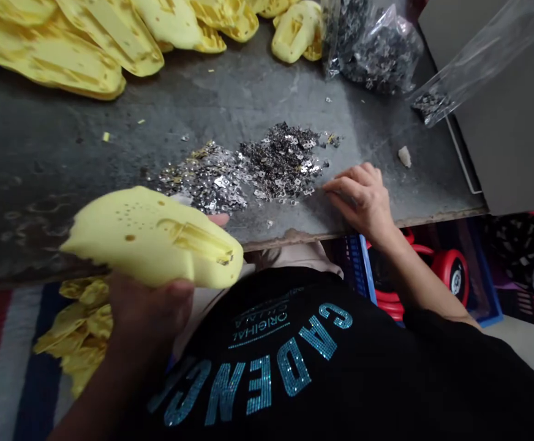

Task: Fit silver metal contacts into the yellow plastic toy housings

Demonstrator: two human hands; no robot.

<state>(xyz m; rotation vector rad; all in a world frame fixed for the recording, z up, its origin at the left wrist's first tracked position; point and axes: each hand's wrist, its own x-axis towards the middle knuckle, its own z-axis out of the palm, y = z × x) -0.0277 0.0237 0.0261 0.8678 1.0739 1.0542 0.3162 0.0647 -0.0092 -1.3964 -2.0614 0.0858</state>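
My left hand (pixel 157 303) is closed around a yellow plastic shell (pixel 152 236), held tilted over the front edge of the bench. The shell has a group of small holes and a long recess, with a small metal piece (pixel 225 258) at its end. Just right of a heap of small metal contact plates (pixel 285 162), my right hand (pixel 361 199) rests low over the bench, thumb and fingertips pinched together. Whatever sits between those fingertips is too small to make out. A second, brighter part of the heap (pixel 207 177) lies behind the shell, partly hidden by it.
More yellow shells (pixel 87 37) are stacked along the back of the grey bench (pixel 41 141). Plastic bags of metal pieces (pixel 381 52) stand at the back right, near a white lump (pixel 405 157). Below are a blue crate (pixel 490 288) with red-and-black parts and more yellow pieces (pixel 81 324).
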